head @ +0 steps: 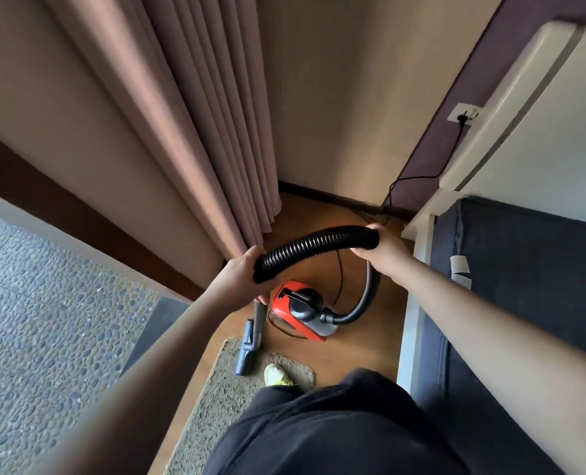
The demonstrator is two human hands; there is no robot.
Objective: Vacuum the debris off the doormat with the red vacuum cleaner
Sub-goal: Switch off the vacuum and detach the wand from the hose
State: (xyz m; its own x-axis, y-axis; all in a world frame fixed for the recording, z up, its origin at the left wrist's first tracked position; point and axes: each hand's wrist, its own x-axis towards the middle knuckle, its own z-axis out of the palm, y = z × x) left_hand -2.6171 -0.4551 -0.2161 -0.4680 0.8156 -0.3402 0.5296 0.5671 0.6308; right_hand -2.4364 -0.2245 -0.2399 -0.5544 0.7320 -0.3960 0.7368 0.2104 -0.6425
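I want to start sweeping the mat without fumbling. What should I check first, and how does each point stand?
1. Left hand grips the hose: ok.
2. Right hand grips the hose: ok.
3. Nozzle on the doormat: ok.
4. Plug in the wall socket: ok.
5. Vacuum cleaner switched on: cannot tell.
6. Shoe off the doormat: not ok.

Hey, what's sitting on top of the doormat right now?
On the doormat rest the vacuum's floor nozzle, at its far edge, and a shoe with a yellow-green sole. The near part of the mat is hidden behind the person's dark trousers, so anything there cannot be seen.
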